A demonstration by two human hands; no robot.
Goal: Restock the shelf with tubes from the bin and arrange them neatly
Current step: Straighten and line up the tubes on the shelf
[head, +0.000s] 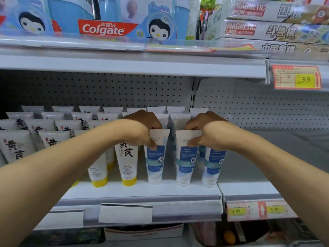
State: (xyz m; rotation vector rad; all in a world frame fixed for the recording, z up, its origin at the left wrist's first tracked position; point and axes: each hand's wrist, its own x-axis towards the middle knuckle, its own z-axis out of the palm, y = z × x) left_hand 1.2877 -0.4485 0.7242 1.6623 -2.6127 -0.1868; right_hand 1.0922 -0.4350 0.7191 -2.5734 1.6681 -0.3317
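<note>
Both hands are at the front row of blue-labelled tubes on the shelf (pixel 142 191). The left hand (pixel 142 129) pinches the crimped top of the left blue tube (pixel 155 157), fingers behind and thumb in front; the right hand (pixel 201 132) grips the top of the middle blue tube (pixel 186 157) the same way. A third blue tube (pixel 212 166) stands just beside it on the right, partly behind the wrist. All three stand cap-down, near the shelf lip. The bin is not in view. To finish this well, I would square both tubes so the labels face out, even the gaps, and line the caps with the yellow-capped tubes (pixel 128 164) to the left, releasing gently so nothing tips.
</note>
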